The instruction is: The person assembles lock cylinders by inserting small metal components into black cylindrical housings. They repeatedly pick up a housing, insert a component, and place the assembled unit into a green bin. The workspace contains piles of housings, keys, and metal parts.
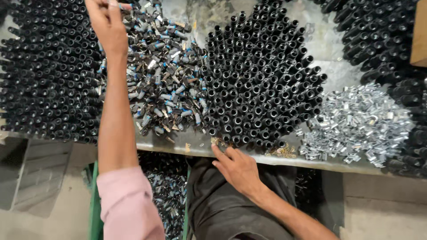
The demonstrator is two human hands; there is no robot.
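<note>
My left hand reaches far over the table to the back of a heap of small metal parts with blue sleeves. Its fingers are pinched on one small part at the frame's top edge. My right hand rests at the table's near edge, fingers spread and holding nothing. Its index finger touches a few tiny brass pieces. Just beyond it, a dense cluster of upright black tubes stands on the table.
More black tubes fill the left side and the top right corner. A pile of shiny silver clips lies at the right. A wooden block pokes in at the right edge. Below the table is a green crate holding parts.
</note>
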